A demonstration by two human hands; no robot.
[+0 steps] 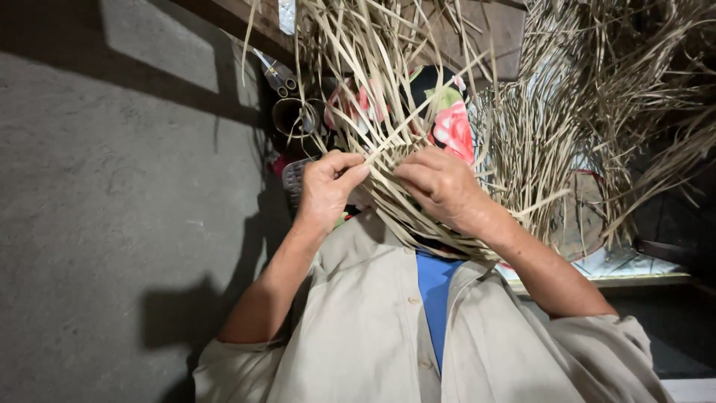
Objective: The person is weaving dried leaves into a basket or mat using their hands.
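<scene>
**Straw-coloured strips under two busy hands**

Dry, pale reed strips fill the middle of the scene, plaited into a woven piece (pixel 406 213) that sits against the person's chest, just above the open collar of a beige shirt (pixel 365 328) worn over a blue top (pixel 435 287). Loose ends fan upward and outward from the plaited part, crossing in front of a cloth printed with red flowers (pixel 451 123).

The left hand (pixel 326 188) is curled nearly closed, thumb pressed toward the forefinger, pinching one of the strips at the left edge of the weave. The right hand (pixel 441 183) lies over the plaited part with its fingers bent down and held close together, the fingertips pressing on strips near the middle; whether it grips a single strand I cannot tell from here.

To the right, a large heap of loose strips (pixel 597 97) rises and spills, well apart from the hands. Behind the weave, up to the left, a pair of scissors (pixel 277 75) rests by a dark round container (pixel 291 116). A grey concrete floor (pixel 112 224) spreads off to the left, with shadows on it.
</scene>
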